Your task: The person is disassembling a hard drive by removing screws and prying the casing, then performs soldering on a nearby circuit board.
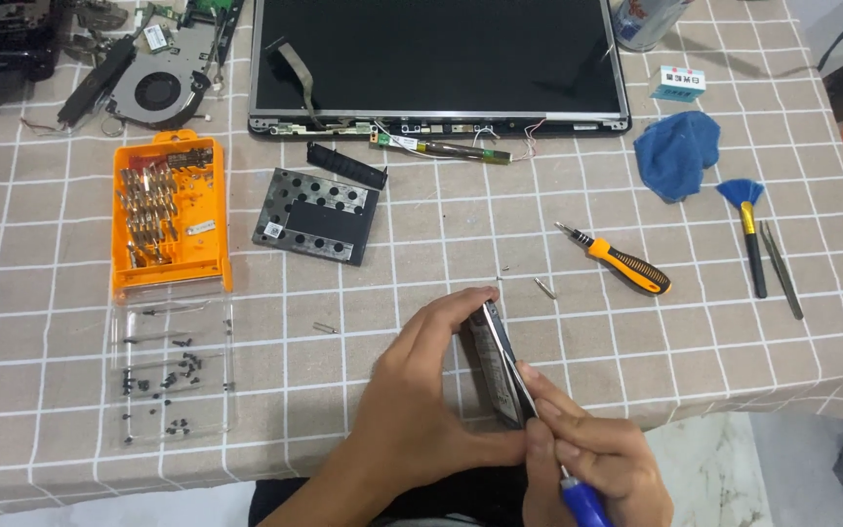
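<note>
My left hand (412, 400) holds a flat metal drive (495, 366) on its edge near the table's front, fingers over its top and thumb at its near end. My right hand (587, 454) grips a blue-handled screwdriver (582, 500) whose thin shaft lies along the drive's side. An orange and black screwdriver (626, 265) lies on the checked cloth to the right. A loose bit (544, 287) and a tiny screw (500, 277) rest just beyond the drive.
An orange bit case (168, 210) with a clear lid holding small screws (163, 376) sits left. A perforated metal caddy (316, 215), a laptop screen panel (438, 59), a fan (158, 90), a blue cloth (677, 151), a brush (748, 234) and tweezers (782, 268) lie around.
</note>
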